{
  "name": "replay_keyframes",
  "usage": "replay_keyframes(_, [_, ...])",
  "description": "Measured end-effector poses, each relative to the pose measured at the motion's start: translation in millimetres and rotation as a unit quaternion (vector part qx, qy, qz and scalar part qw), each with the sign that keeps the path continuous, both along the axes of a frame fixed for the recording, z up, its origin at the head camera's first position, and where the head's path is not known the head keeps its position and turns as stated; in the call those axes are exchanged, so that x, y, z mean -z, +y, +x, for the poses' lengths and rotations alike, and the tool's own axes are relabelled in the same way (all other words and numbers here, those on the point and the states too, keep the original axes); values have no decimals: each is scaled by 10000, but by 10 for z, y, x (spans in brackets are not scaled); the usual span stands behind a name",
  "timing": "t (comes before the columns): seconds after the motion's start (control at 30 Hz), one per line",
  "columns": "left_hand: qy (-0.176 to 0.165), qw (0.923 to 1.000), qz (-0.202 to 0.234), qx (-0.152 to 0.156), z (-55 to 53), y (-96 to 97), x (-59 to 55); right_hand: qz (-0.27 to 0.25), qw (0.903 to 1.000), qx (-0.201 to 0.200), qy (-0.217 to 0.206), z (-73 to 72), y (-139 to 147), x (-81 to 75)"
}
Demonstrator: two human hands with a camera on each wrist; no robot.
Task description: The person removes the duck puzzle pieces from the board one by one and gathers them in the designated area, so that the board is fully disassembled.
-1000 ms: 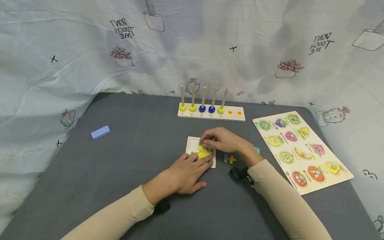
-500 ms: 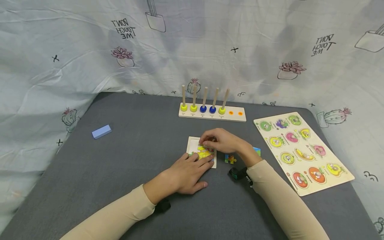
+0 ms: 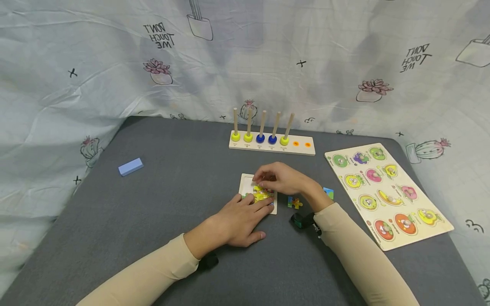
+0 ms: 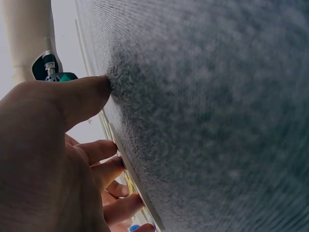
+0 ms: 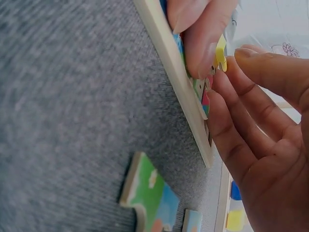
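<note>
A small wooden jigsaw tray [image 3: 246, 180] lies mid-table with several pieces in it. My left hand [image 3: 242, 223] rests over its near edge, fingers fairly straight and pressing on the pieces; the thumb lies out on the table. Above the tray's right side is my right hand [image 3: 281, 178], fingers bent. In the right wrist view, a yellow jigsaw piece [image 5: 221, 52] stands tilted up, pinched at its edge between the right thumb and fingers. One loose jigsaw piece [image 3: 294, 202] lies right of the tray. Another loose piece [image 3: 328, 193] is partly hidden by the right wrist.
Behind the tray stands a wooden peg board [image 3: 272, 147] with yellow and blue rings on its upright pegs. A fruit knob puzzle board [image 3: 390, 195] lies at the right. A blue block [image 3: 130, 167] sits at the far left, and a printed curtain [image 3: 237, 55] hangs behind the table.
My right hand shifts very slightly left over the tray, with the yellow piece turning a little. My left hand stays on the tray; the whole view drifts slightly.
</note>
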State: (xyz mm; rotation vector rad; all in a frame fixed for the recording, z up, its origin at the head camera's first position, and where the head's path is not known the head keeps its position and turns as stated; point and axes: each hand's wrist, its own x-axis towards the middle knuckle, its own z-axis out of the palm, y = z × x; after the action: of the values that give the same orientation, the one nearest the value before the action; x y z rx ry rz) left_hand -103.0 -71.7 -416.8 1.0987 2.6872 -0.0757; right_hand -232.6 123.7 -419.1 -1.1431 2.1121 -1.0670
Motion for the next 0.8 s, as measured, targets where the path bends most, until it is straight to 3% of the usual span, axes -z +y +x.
replay_keyframes(0.47, [-92,9999,-98,-76,-23,41,-47,-16,10000,78,-24,4,-26,14])
replay_keyframes(0.8, [-152,9998,-60,-125,-29,44,-54,-416,9990,-46,-181,-21,-32,50])
